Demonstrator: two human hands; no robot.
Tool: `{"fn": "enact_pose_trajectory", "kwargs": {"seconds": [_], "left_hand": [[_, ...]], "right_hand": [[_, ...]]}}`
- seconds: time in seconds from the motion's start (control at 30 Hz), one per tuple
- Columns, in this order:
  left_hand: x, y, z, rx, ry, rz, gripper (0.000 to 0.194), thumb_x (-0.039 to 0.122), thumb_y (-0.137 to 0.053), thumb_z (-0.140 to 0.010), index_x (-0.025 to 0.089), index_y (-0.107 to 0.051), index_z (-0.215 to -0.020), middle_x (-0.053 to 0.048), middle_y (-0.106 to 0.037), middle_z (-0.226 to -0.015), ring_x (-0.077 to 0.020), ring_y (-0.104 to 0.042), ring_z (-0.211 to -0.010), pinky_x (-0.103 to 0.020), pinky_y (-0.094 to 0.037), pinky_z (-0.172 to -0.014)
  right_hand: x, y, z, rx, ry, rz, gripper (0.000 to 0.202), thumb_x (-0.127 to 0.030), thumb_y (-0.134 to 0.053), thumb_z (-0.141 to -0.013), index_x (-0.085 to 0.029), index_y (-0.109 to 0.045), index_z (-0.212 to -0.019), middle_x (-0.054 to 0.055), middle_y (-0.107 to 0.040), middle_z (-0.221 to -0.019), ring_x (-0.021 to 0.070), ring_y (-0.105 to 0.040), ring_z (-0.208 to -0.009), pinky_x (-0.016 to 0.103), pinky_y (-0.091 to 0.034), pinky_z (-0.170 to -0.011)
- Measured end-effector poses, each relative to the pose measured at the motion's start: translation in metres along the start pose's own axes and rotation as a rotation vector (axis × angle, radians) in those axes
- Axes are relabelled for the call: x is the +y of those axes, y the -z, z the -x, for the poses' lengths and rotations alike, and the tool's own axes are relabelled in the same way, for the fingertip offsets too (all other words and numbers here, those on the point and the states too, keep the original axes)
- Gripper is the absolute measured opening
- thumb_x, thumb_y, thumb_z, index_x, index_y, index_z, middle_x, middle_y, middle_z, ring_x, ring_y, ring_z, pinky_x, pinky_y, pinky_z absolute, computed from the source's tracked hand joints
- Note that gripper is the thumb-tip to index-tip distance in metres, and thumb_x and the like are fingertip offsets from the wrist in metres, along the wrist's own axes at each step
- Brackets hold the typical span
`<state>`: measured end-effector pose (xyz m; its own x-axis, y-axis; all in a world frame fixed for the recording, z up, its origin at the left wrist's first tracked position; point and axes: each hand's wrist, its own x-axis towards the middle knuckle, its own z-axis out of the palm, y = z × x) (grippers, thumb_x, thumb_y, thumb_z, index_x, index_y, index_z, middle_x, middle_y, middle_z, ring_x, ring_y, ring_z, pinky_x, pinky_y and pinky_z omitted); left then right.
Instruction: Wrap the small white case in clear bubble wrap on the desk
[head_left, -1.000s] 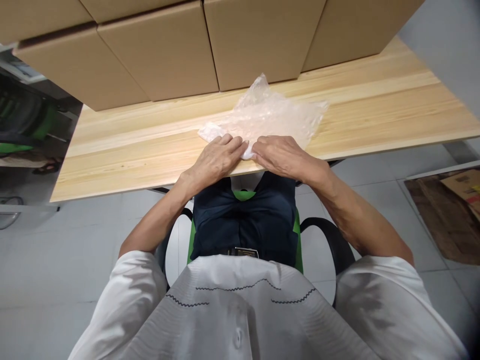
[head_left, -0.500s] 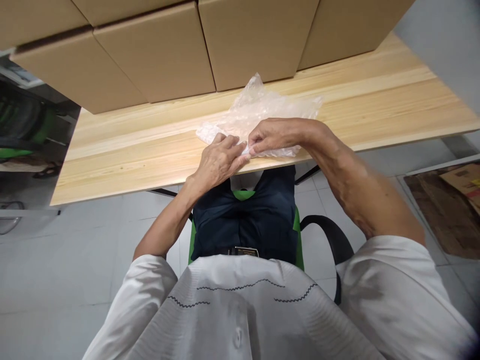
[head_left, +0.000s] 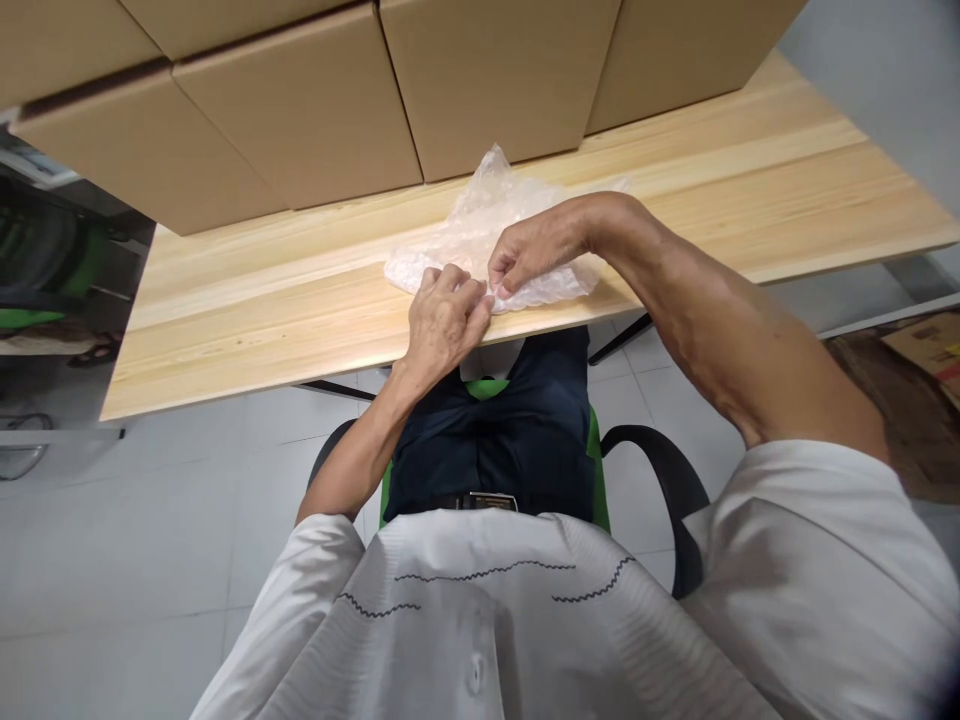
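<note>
Head view, bubble wrap (head_left: 480,235) flat, long axis seemingly left-right; fingers (head_left: 501,290) pinching near edge

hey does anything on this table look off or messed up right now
Nothing is spilled or broken. Only the bubble wrap looks untidy: crumpled, one corner peaking up near the cardboard boxes, while both hands pinch its near edge.

Pale wood tabletop (head_left: 750,190) with a lengthwise grain, lit evenly. Plain cardboard boxes (head_left: 300,100) stand in a row along its far edge. Light grey tiled floor (head_left: 150,520) below. Green chair (head_left: 597,470) with black armrest (head_left: 667,490). Flattened cardboard (head_left: 930,400) lies on the floor at right. Grey wall (head_left: 885,90) beyond.
</note>
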<state>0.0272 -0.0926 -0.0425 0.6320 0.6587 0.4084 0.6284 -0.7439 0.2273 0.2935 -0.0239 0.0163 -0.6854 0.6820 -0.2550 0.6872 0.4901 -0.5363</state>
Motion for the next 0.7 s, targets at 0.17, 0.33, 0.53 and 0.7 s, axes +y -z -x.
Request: {"fn": "enact_pose_trajectory", "kwargs": {"seconds": [0.17,0.33,0.53,0.7], "left_hand": [[-0.002,-0.004,0.0,-0.016,0.016,-0.034,0.038,0.049,-0.052,-0.125,0.024,-0.079,-0.115,-0.016,-0.072,-0.127,-0.0359,-0.06,-0.118,-0.058,-0.054,-0.113],[-0.008,-0.005,0.0,-0.01,-0.033,-0.016,0.041,0.052,-0.05,-0.126,0.024,-0.079,-0.117,-0.016,-0.073,-0.127,-0.0361,-0.059,-0.117,-0.058,-0.054,-0.111],[-0.008,-0.001,0.001,-0.027,-0.048,-0.018,0.038,0.049,-0.05,-0.124,0.024,-0.078,-0.122,-0.017,-0.073,-0.13,-0.0362,-0.057,-0.118,-0.058,-0.055,-0.112],[-0.005,0.007,-0.001,-0.094,-0.064,-0.041,0.043,0.046,-0.048,-0.125,0.025,-0.081,-0.143,-0.017,-0.071,-0.134,-0.0374,-0.056,-0.119,-0.06,-0.056,-0.112]], "right_hand": [[0.0,-0.001,-0.004,0.067,-0.067,-0.054,0.038,-0.051,-0.098,-0.097,-0.018,-0.081,-0.089,-0.005,-0.067,-0.083,0.0166,-0.063,-0.085,0.033,-0.045,-0.083],[-0.025,0.003,0.003,0.017,-0.188,0.092,0.016,-0.028,-0.085,-0.105,-0.015,-0.083,-0.096,-0.005,-0.066,-0.078,0.0141,-0.059,-0.082,0.032,-0.037,-0.081],[-0.031,-0.005,0.012,0.129,-0.202,0.143,0.007,-0.022,-0.081,-0.103,-0.018,-0.083,-0.098,-0.001,-0.073,-0.085,0.0194,-0.062,-0.09,0.036,-0.039,-0.082],[-0.017,-0.018,0.01,0.22,-0.188,0.13,0.009,-0.032,-0.08,-0.103,-0.023,-0.083,-0.101,0.002,-0.076,-0.088,0.0236,-0.066,-0.092,0.037,-0.041,-0.084]]}}
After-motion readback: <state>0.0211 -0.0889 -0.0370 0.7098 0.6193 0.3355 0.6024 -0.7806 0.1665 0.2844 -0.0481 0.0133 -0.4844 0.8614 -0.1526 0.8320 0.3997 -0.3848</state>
